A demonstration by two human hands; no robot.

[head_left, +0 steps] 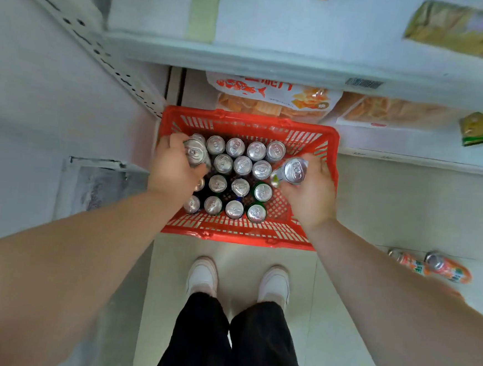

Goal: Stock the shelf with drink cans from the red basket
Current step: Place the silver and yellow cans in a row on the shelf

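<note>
Red lattice basket [239, 237]; left hand [172, 168], right hand [311, 194] grip seemingly aluminium cans [195, 153].

- Between the fingers of the left hand [172, 171] and right hand [312, 188], cans [243, 165] stand close-packed.
- Just under the right fingers, bare red basket [283, 207] floor lies free.
- Beyond the fingertips, a shelf [272, 67] edge juts out.

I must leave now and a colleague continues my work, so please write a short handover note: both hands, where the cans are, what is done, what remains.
Left hand grips the left can at the left side of the red basket.
Right hand grips the right can, tilted, at its right side.
The other cans stand upright in the basket, on the floor before the shelf. Two orange cans lie on the floor to the right.
Done: no cans visible on the shelf.
Left: shelve both held cans, then the rest.
</note>
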